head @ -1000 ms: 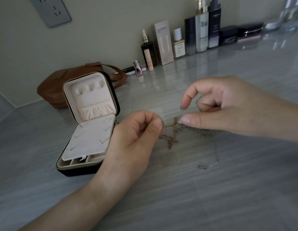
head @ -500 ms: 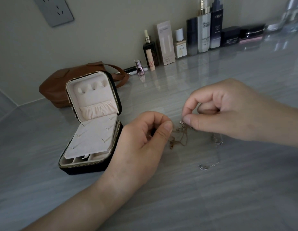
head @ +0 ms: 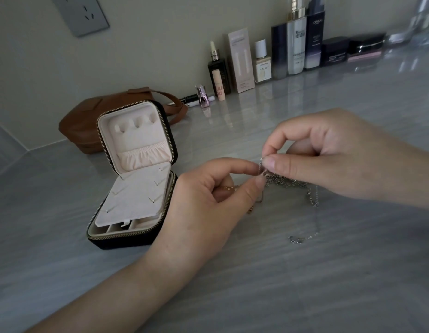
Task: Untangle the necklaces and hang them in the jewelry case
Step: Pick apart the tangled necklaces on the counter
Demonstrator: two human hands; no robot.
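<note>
Left hand [head: 208, 195] pinches the gold chain [head: 232, 187], right hand [head: 328, 152] pinches the silver chain [head: 285, 181], knot between them at frame centre. Risk: pulling apart cinches it or snaps a link. The loose silver tail could re-snag. Jewelry case [head: 136, 179] sits open centre-left, hooks bare.

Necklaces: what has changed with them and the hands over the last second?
The left hand, pinching the gold chain, has moved right to meet the right hand at the knot, fingertips almost touching. The silver chain, earlier strung out below it, now bunches under the right hand's fingers. Nothing was let go. The silver clasp end and the open jewelry case stayed put.
</note>
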